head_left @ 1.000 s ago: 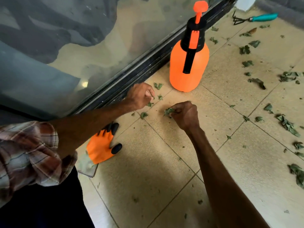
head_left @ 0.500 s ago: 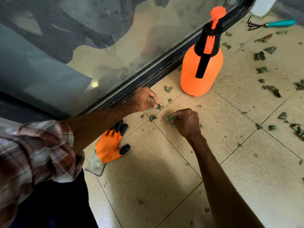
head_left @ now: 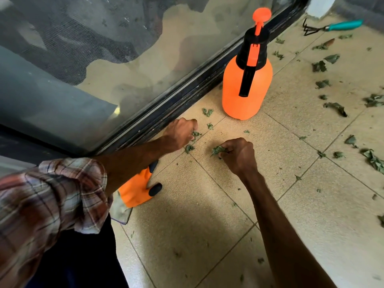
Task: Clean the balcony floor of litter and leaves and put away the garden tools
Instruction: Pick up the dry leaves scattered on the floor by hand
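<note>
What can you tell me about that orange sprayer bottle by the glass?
The orange sprayer bottle stands upright on the tiled floor, close beside the black door track. It looks plastic: rounded orange body, black collar, a black handle hanging down its front, an orange trigger piece and a round orange pump knob on top. A few leaves lie near its base; nothing grips it.

The floor (head_left: 187,229) is laid with beige speckled tiles, set on the diagonal with thin dark grout lines (head_left: 216,183). Along its upper left edge runs a black door track (head_left: 187,94) carrying a large glass pane (head_left: 99,59), which mirrors the pale tiles over a dim interior. The light is soft daylight, and a broad shadow (head_left: 178,206) lies across the near tiles.
</note>
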